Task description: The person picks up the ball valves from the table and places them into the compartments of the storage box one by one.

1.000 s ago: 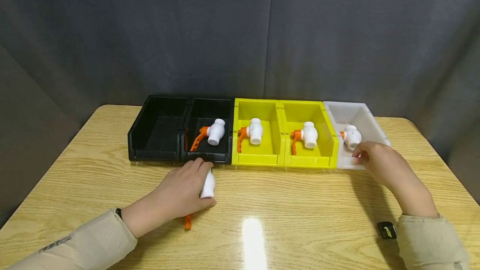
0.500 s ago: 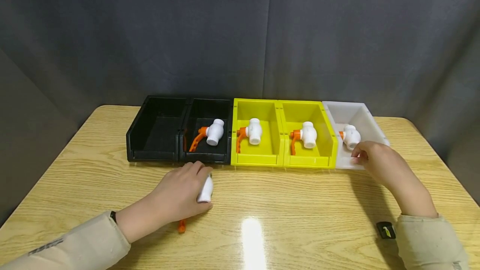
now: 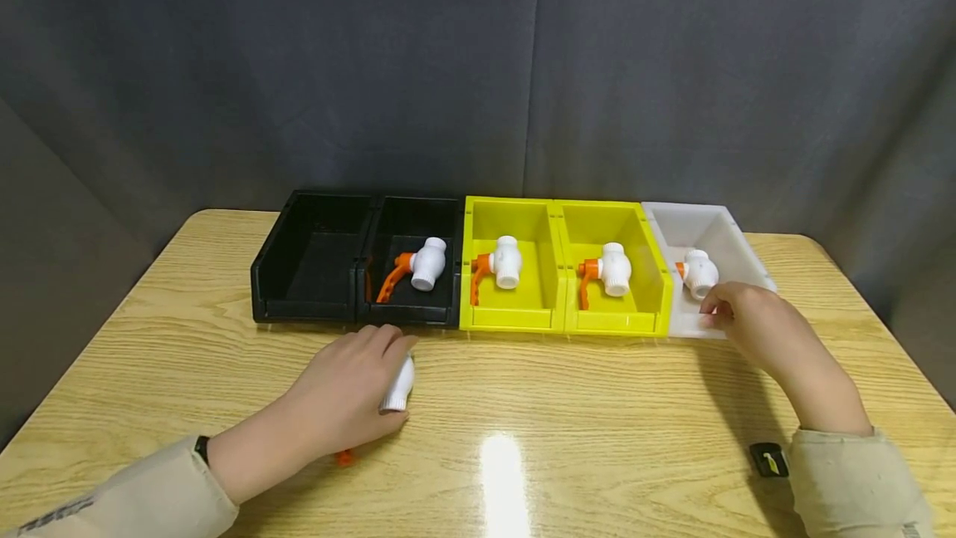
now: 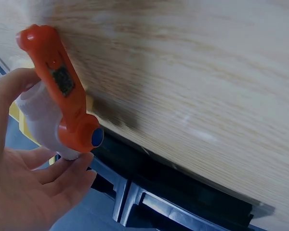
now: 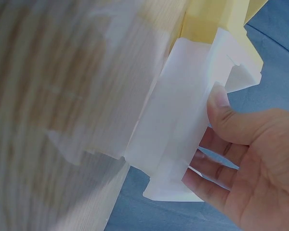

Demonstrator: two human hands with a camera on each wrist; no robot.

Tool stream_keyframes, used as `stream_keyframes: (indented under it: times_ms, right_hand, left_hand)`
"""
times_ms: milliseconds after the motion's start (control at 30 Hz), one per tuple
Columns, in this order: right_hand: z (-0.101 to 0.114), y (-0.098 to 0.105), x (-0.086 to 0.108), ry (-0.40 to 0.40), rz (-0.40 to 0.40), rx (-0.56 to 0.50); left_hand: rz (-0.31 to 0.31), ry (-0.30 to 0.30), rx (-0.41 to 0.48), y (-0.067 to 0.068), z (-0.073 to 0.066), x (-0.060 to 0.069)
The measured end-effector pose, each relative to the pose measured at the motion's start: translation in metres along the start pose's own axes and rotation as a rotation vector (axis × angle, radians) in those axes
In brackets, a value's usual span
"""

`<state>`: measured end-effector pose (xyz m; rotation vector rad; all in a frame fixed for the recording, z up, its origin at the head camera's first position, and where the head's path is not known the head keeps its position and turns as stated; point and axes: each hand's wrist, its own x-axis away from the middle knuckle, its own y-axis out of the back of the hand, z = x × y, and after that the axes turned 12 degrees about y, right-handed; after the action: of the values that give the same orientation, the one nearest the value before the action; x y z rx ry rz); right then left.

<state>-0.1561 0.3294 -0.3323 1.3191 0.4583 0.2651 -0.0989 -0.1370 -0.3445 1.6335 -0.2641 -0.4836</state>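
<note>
My left hand (image 3: pixel 347 393) grips a white ball valve (image 3: pixel 399 384) over the table, in front of the second black bin (image 3: pixel 411 314). The left wrist view shows the thumb and fingertips at opposite ends of its white body (image 4: pixel 41 118); its orange lever handle (image 4: pixel 62 82) faces that camera. At the white bin (image 3: pixel 683 324) on the far right, my right hand (image 3: pixel 769 339) holds the front lip, the thumb (image 5: pixel 218 103) on the lip and the fingers behind it. Inside that bin, just beyond the fingertips, lies another ball valve (image 3: pixel 700 274).
Another black bin (image 3: pixel 306 310) stands at the row's left end. Ball valves also lie in the second black bin, the left yellow bin (image 3: pixel 515 320) and the right yellow bin (image 3: pixel 620 324). A small black object (image 3: pixel 769 460) lies by the right sleeve. A grey curtain (image 3: pixel 478 65) hangs behind.
My left hand has moved left and a little toward me with the ball valve in its grip. The right hand has stayed at the white bin.
</note>
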Motion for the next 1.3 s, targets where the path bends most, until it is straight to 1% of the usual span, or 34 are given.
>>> stream_keyframes:
  times_ms: [167, 367, 600, 700, 833, 1000, 1300]
  right_hand:
    - [0.0, 0.0, 0.0, -0.001, -0.003, 0.001]
    - [-0.001, 0.0, 0.0, -0.004, 0.002, 0.001]
    - [0.0, 0.0, 0.0, 0.003, -0.006, 0.006]
    - [0.0, 0.0, 0.0, 0.001, -0.003, 0.004]
    - [0.0, 0.0, 0.0, -0.001, 0.002, 0.004]
    - [0.0, 0.0, 0.0, 0.0, 0.004, 0.005]
    - [-0.001, -0.001, 0.0, -0.003, 0.0, 0.006]
  left_hand:
    - [-0.043, 0.005, -0.032, 0.004, 0.003, 0.005]
    - [-0.07, 0.001, -0.05, 0.009, 0.007, 0.009]
    - [-0.115, -0.008, -0.058, 0.012, 0.011, 0.011]
    - [-0.123, -0.009, -0.068, 0.014, 0.014, 0.012]
    - [-0.134, -0.014, -0.085, 0.016, 0.019, 0.012]
    - [-0.171, -0.023, -0.1, 0.018, 0.028, 0.012]
    - [-0.195, 0.009, -0.1, 0.025, 0.043, 0.012]
